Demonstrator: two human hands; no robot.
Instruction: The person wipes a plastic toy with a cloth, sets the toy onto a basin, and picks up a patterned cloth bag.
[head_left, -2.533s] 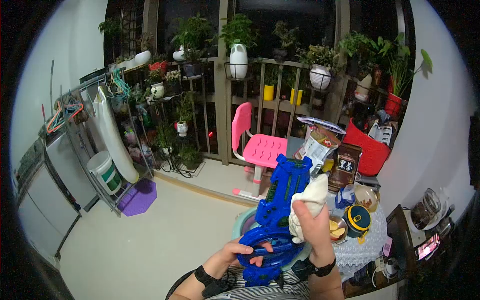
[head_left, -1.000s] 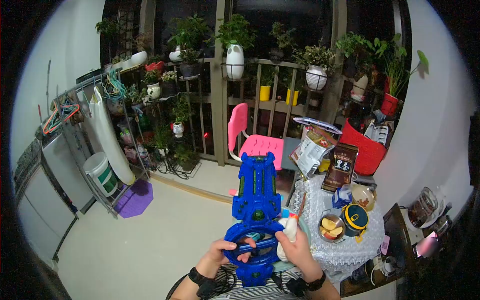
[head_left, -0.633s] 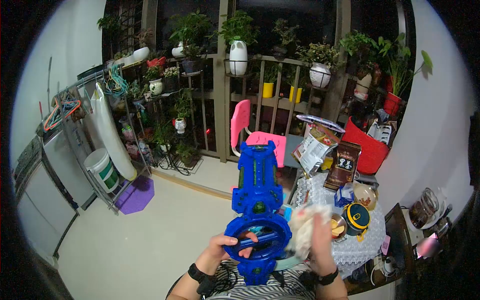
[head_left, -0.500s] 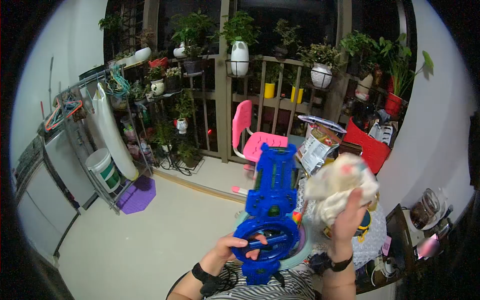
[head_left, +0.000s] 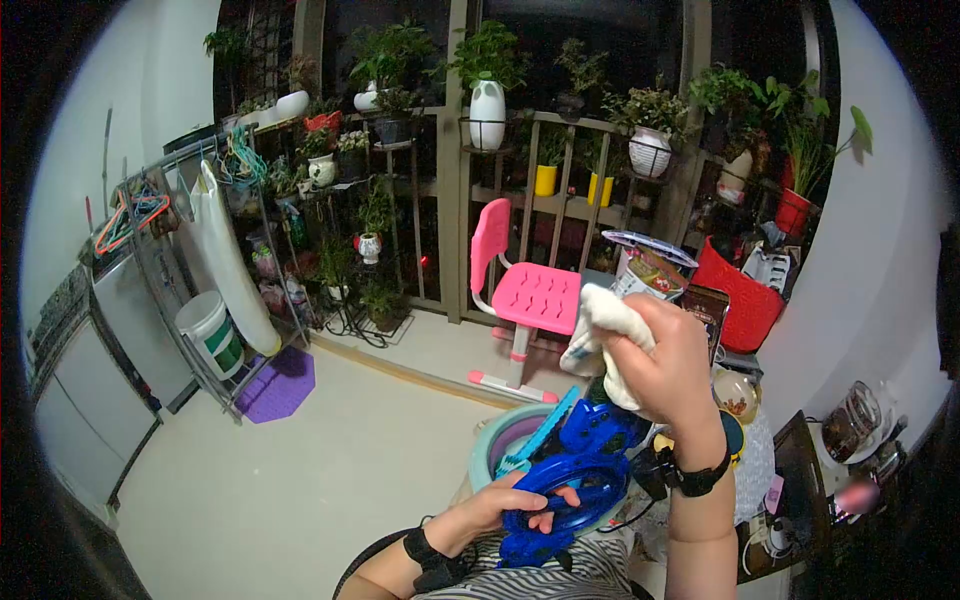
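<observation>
Working now, seemingly not finished yet.
Left hand (head_left: 498,506) is gripping a blue plastic thing (head_left: 574,466); right hand (head_left: 670,362) is squeezing white cloth (head_left: 610,318).

Even indoor light, dark windows (head_left: 635,40), fisheye-curved edges, blackened corners.

One head-worn camera (very wide) looks forward and down.
</observation>
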